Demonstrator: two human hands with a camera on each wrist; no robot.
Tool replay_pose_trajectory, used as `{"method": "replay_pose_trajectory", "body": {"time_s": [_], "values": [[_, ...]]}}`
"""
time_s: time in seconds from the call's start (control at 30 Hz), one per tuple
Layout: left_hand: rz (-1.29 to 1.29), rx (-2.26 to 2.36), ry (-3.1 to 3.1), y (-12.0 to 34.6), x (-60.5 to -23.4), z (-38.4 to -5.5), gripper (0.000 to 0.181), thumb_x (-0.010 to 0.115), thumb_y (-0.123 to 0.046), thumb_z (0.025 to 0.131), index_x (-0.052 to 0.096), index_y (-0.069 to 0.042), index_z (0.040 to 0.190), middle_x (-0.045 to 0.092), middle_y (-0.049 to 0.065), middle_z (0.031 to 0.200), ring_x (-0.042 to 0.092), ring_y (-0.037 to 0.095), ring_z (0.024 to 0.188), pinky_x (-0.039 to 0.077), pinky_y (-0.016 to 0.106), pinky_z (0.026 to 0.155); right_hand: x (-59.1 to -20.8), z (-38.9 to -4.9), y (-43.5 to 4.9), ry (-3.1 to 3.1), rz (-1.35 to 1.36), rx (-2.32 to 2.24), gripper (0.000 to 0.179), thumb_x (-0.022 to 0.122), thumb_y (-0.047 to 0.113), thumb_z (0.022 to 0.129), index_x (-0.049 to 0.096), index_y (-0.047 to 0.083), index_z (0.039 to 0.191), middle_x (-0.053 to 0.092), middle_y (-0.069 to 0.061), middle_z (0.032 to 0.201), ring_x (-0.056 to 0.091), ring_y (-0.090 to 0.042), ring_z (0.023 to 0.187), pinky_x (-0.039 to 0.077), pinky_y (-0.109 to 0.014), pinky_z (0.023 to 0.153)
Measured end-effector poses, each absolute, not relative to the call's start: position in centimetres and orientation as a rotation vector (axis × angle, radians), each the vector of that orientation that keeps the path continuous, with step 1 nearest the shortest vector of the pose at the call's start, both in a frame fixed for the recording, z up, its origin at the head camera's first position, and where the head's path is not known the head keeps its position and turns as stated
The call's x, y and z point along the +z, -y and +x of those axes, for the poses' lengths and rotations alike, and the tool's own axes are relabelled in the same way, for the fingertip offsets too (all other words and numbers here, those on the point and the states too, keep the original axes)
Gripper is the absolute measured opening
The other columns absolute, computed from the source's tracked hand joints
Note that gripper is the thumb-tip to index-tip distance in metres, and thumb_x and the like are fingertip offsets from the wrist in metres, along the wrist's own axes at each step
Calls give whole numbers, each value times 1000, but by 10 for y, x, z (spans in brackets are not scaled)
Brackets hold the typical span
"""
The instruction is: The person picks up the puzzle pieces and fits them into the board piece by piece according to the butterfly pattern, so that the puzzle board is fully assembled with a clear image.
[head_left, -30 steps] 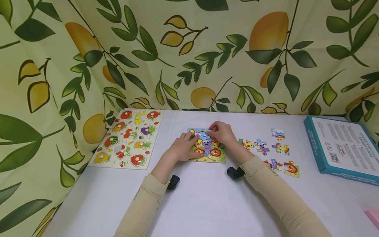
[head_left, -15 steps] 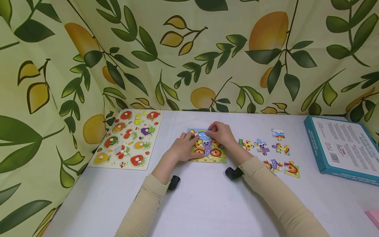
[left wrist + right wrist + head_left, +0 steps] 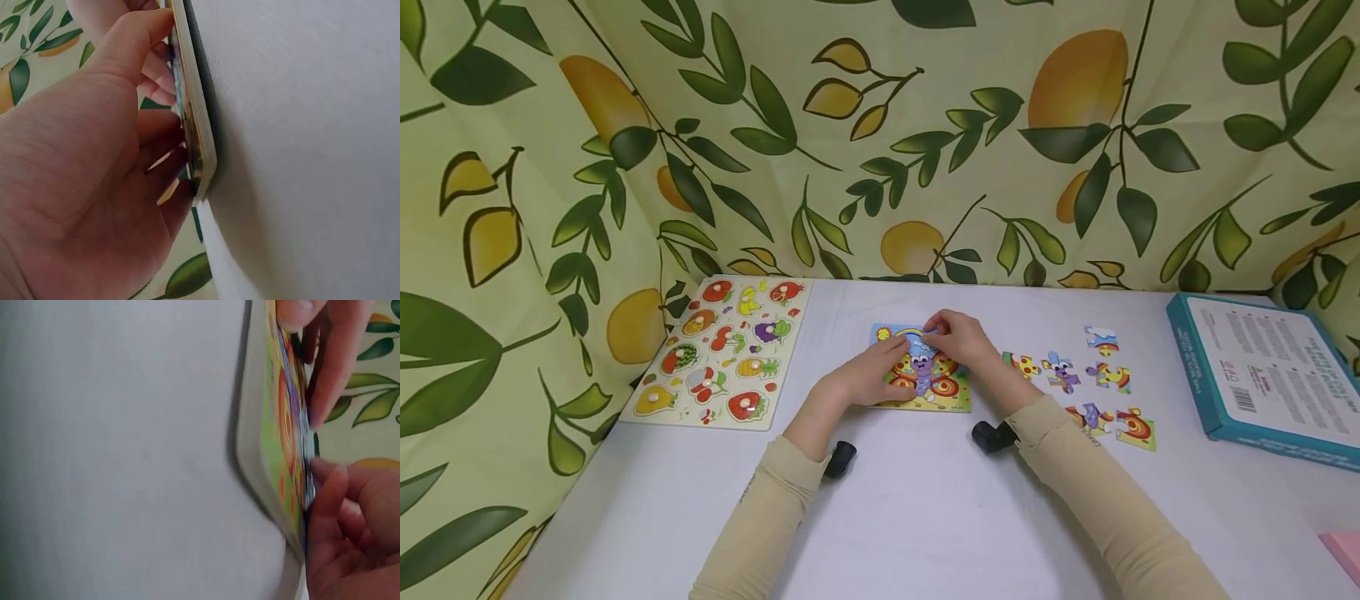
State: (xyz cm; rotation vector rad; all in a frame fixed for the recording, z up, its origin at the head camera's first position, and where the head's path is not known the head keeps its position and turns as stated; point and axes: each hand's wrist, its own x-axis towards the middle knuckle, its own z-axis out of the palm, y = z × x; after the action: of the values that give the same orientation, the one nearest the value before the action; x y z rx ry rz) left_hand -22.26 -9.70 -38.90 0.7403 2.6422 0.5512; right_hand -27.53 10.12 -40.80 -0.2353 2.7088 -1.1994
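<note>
A butterfly jigsaw puzzle (image 3: 934, 390) in a square tray lies mid-table, with a purple smiling face and red-orange wings. My left hand (image 3: 870, 375) lies over its left side, fingers extended toward the upper middle and the thumb near the lower part. In the left wrist view, the left hand's (image 3: 106, 156) fingertips meet the picture surface beside the tray's thick edge. At the upper right of the puzzle, my right hand (image 3: 961, 337) pinches a light-blue puzzle piece (image 3: 922, 347) between thumb and index finger, low against the picture. The right hand (image 3: 353, 519) largely covers that piece in its wrist view.
Several loose puzzle pieces (image 3: 1062, 372) lie right of the tray, some partly behind the right forearm. A fruit peg board (image 3: 718, 354) sits at the left, and a teal box (image 3: 1273, 367) at the right. A patterned curtain (image 3: 880, 167) hangs behind the table.
My left hand's fingers, spread and bent earlier, now lie flatter and closer together over the puzzle. The right hand stays at nearly the same spot on the upper part.
</note>
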Motion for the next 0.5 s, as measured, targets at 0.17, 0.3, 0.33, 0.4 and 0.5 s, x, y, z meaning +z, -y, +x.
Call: {"method": "replay_pose_trajectory", "body": {"time_s": [0.17,0.3,0.33,0.4,0.5], "values": [[724,459,-2708,92,-390,-222,83,64,-49,90,28,-11,155,22,8,160,21,26,146,25,42,116,-407,-278,-109,-2623,-302,-1203,29,74,18,88,63,5,111,50,-4,85,46,-18,76,38,-28,66],[723,379,-2754,86,-391,-222,81,62,-54,90,30,-19,155,24,10,159,24,29,144,28,45,114,-405,-277,-111,-2621,-331,-1188,31,77,19,86,63,5,110,51,-4,86,47,-19,78,39,-28,67],[728,359,-2763,85,-390,-221,80,62,-55,90,30,-20,154,25,10,158,24,29,144,28,46,113,-405,-276,-111,-2626,-330,-1186,31,77,20,86,63,5,109,52,-4,87,48,-19,78,40,-28,67],[731,328,-2775,83,-389,-221,79,61,-57,90,32,-21,154,26,11,157,25,30,143,30,47,112,-403,-273,-111,-2637,-330,-1182,30,76,20,86,64,5,109,55,-5,90,50,-19,80,41,-27,69],[722,291,-2783,80,-388,-222,79,61,-58,89,34,-21,153,26,11,157,25,31,143,31,49,111,-397,-269,-119,-2632,-344,-1172,29,72,21,90,64,6,114,61,-9,101,55,-21,88,45,-27,73]]}}
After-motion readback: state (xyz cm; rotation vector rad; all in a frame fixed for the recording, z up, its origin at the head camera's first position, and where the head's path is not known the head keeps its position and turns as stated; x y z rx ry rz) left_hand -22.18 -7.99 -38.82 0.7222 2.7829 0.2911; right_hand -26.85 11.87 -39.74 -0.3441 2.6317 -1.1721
